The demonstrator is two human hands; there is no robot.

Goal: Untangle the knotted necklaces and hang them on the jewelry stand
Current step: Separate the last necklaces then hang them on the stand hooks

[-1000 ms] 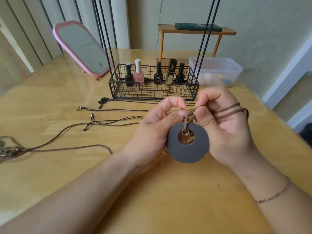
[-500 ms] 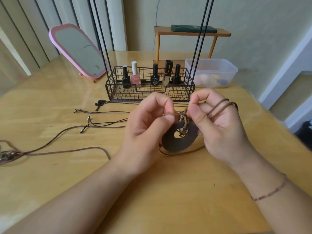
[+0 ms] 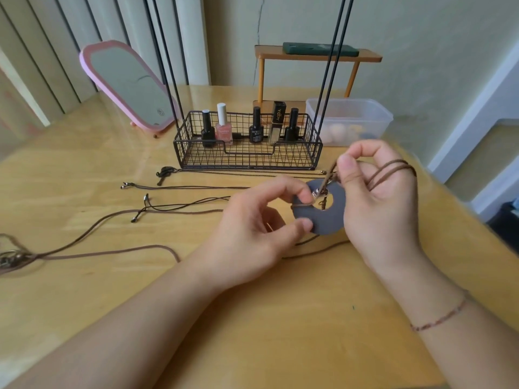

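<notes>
We are working the grey ring pendant (image 3: 327, 217) loose above the table (image 3: 84, 153).
Our left hand (image 3: 252, 234) is pinching its rim; our right hand (image 3: 373, 197) is pinching the brown cord (image 3: 391, 171) near the table's right edge, bare wood lying toward the near edge.

A wooden table (image 3: 252, 318) bears loose cords (image 3: 179, 188), a wire basket (image 3: 247, 153) — plus mirror (image 3: 129, 85) and plastic tub (image 3: 351, 119).

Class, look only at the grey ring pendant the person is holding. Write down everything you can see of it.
The pendant is a flat grey disc with a round hole off-centre, matte, perhaps stone or plastic. Small metal rings sit in the hole, joining it to a brown cord. It is held above the wooden table, face toward the camera. The left hand pinches its left edge; the right hand pinches the cord just above it, the cord looped over its fingers.
</notes>
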